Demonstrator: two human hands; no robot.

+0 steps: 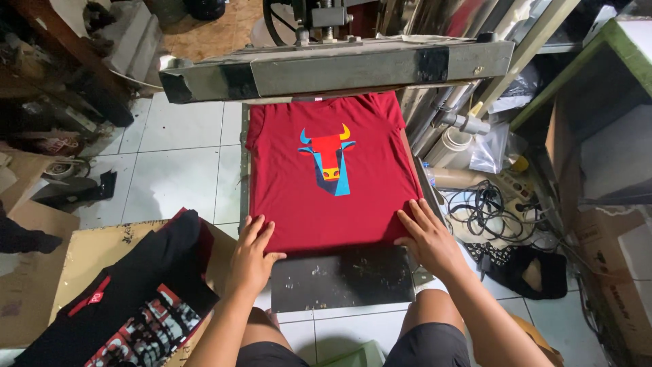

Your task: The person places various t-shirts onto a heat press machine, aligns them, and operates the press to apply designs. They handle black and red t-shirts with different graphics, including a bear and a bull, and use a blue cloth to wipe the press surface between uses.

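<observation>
Left hand point(251, 255) flat, fingers spread, pressing the bottom-left hem of the red T-shirt point(319, 204). Right hand point(426, 238) likewise open on the bottom-right hem. Shirt with bull print point(328, 162) lies on the heat press lower platen point(343, 278), upper platen point(339, 68) raised above. Black garment point(136, 299) on cardboard at left.
</observation>
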